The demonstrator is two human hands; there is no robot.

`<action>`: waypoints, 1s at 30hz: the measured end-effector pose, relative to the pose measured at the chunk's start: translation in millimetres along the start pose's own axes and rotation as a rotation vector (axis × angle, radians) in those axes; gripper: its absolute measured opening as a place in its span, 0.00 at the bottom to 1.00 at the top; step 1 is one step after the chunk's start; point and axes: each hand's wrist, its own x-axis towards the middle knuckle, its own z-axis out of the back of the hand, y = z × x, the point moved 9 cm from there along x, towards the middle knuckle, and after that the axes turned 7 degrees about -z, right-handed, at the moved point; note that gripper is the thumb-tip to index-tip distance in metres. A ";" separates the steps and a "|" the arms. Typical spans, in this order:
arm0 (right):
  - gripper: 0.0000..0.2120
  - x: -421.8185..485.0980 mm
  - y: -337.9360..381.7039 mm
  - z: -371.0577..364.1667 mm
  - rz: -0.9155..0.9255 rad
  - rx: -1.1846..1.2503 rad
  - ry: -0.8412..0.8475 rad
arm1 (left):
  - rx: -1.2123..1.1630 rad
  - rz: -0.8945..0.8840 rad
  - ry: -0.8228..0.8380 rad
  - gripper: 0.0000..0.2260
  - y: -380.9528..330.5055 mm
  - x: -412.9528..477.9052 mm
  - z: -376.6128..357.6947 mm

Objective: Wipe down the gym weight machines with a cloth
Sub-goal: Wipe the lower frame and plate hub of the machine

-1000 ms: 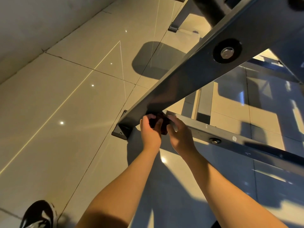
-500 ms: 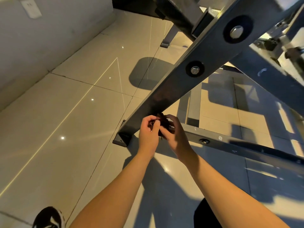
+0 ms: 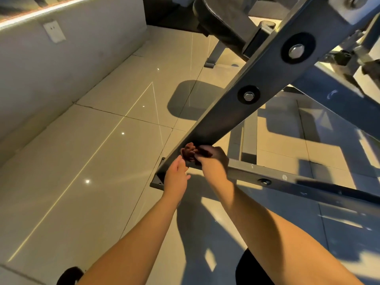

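Observation:
A dark metal beam [image 3: 242, 103] of the weight machine slopes down from the upper right to a floor foot [image 3: 157, 181]. A small dark reddish cloth [image 3: 188, 153] is bunched against the beam's lower end. My right hand [image 3: 211, 163] grips the cloth from the right, fingers curled over it. My left hand [image 3: 176, 175] is just below and left of the cloth, its fingertips touching it. A second beam [image 3: 287, 182] runs low to the right from the same joint.
The floor is glossy beige tile [image 3: 92, 161]. A grey wall [image 3: 61, 64] with a socket plate [image 3: 53, 30] lines the left. A black padded part [image 3: 220, 23] and more frame members stand behind the beam. My shoe tip [image 3: 68, 275] shows at the bottom left.
The view has tilted up, showing more wall and machine. The cloth has been bunched higher against the beam; my right hand has closed over it and my left hand has slipped slightly below.

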 end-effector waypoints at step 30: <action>0.11 -53.1 60.6 137.8 0.534 0.135 -0.434 | 0.219 -0.550 0.087 0.19 -139.9 -28.4 -59.7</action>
